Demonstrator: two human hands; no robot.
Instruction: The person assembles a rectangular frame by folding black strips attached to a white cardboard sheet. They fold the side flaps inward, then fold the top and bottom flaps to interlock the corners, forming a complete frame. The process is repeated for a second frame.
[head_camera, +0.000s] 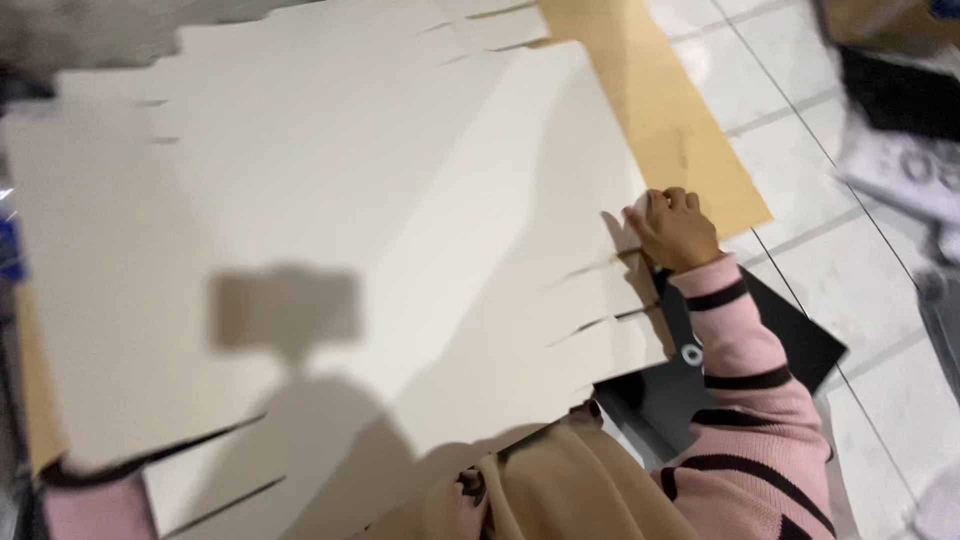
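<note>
Right hand (673, 232), fingers (668, 200) curled and clamped on the right edge of a large white die-cut cardboard sheet (330, 250). The sheet lies flat over brown cardboard (670, 120) on the tiled floor (860, 260) (frame blurred). Left hand out of view.

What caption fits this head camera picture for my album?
A right hand grips the edge of a big white cardboard sheet above a tiled floor.
</note>
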